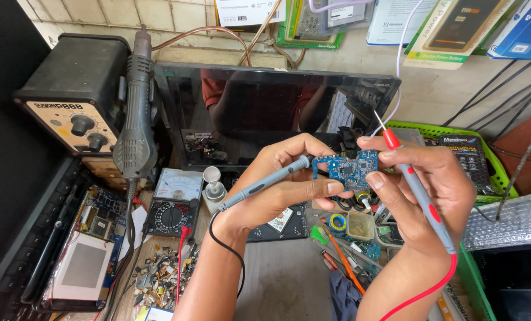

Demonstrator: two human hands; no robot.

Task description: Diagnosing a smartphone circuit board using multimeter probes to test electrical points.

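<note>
A small blue circuit board (348, 169) with black chips and a jagged outline is held upright in front of the dark monitor (265, 113). A grey probe (265, 183) slants left of the board; a red probe (417, 190) slants on its right, metal tip upward.

Both bare forearms rise from the bottom edge of the frame and lean toward each other, so the hands meet just right of centre. The left hand (283, 181) is turned palm-up, its fingers curled inward and the thumb laid flat, pointing right. The right hand (423, 187) stands higher, wrist bent, fingers bunched leftward with their tips almost touching the left thumb.
</note>
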